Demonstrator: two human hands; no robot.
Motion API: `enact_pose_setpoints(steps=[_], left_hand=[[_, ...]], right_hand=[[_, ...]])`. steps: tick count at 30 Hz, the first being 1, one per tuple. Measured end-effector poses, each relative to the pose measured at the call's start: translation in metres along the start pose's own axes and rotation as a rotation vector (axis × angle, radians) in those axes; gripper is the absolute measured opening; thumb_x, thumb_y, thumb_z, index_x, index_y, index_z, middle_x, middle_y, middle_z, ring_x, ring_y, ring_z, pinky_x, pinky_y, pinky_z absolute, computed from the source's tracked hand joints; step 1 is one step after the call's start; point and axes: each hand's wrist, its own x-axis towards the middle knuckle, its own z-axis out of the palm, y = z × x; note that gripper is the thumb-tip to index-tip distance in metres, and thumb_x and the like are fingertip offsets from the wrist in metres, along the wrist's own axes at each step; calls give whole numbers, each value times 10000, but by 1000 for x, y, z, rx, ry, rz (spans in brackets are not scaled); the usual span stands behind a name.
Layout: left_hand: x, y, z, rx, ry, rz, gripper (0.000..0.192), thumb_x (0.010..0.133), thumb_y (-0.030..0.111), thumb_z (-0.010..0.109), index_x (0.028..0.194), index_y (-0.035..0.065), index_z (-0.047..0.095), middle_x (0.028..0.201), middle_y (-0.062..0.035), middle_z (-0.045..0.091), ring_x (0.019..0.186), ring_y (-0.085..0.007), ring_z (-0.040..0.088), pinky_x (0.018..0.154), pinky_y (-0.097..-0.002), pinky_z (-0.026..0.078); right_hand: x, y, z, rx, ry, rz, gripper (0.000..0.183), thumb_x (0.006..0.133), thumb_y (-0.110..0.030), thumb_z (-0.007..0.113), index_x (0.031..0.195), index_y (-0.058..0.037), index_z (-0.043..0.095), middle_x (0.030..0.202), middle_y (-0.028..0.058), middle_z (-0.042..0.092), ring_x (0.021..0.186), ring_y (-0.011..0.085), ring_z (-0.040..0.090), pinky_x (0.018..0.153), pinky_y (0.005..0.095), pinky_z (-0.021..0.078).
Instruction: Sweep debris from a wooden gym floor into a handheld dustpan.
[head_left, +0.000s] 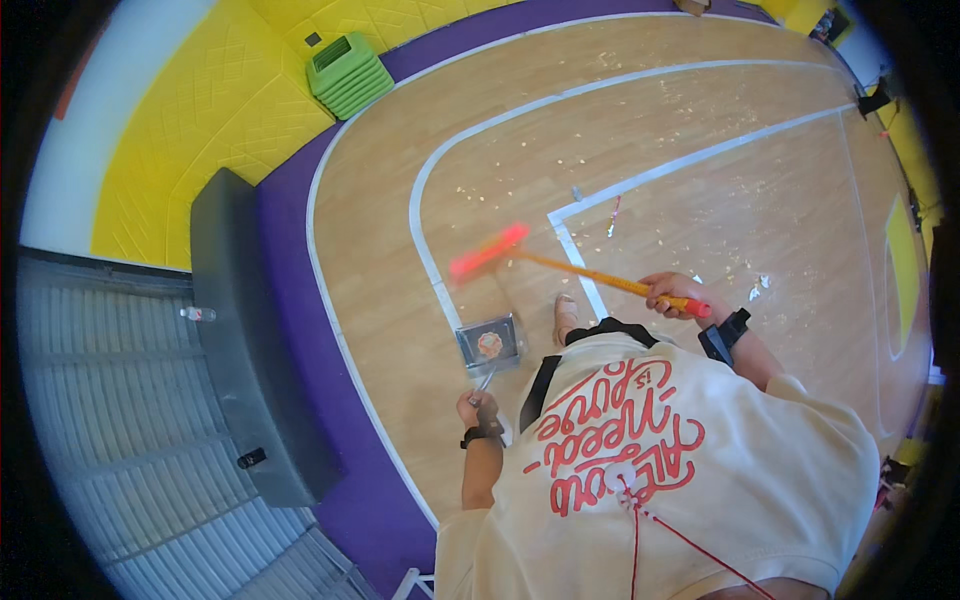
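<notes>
My right hand (670, 293) is wrapped around the orange handle of a broom (581, 271), close to the handle's red end. The broom's pinkish-red head (489, 253) is blurred and points forward and to the left. Down on my left, my left hand (478, 409) grips the metallic handle of a dustpan (489, 345). This dustpan is dark grey with a round orange and white sticker on it. It lies just beyond that hand, on or close to the wood-look floor; the exact contact cannot be made out. Pale scraps (472, 193) and a shiny pink strip (613, 216) lie on the floor ahead.
A long grey padded bench (247, 322) runs along the left, with a plastic bottle (197, 313) and a dark can-like object (251, 458) by it. Stacked green plastic stools (349, 75) stand against the yellow padded wall (202, 142). White paper pieces (760, 286) lie at the right.
</notes>
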Motion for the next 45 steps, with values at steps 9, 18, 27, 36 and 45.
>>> enact_pose_setpoints(steps=[9,18,27,36,45], left_hand=[[26,73,56,-407,65,-7,204,719,217,404,545,133,337,462,27,313,406,-103,324,374,-223,249],[115,162,119,321,-37,30,251,724,269,363,515,135,327,417,-33,331,350,-159,304,336,-266,241],[168,234,180,213,-25,-79,176,705,158,406,550,91,355,470,3,381,372,-129,344,361,-223,319],[196,248,211,275,-32,-231,123,702,158,409,643,53,385,506,-16,407,392,-128,359,380,-216,329],[196,235,219,431,-29,-209,151,698,191,400,610,68,389,503,-5,395,391,-114,364,367,-215,317]], right_hand=[[110,-93,18,-260,258,-372,162,714,-70,435,864,-34,385,615,24,448,432,94,423,353,226,338],[169,-99,64,-628,350,-223,84,713,-94,481,726,-14,460,580,36,478,442,117,439,352,253,337],[123,-114,118,12,115,17,474,700,-7,462,1154,10,327,636,38,455,413,55,408,324,152,324],[113,-131,153,-120,447,-349,373,712,-67,447,1070,20,395,619,16,444,461,60,419,391,185,340],[172,-105,129,-396,598,-336,381,682,-66,437,1044,34,376,709,38,443,571,106,448,466,223,365]])
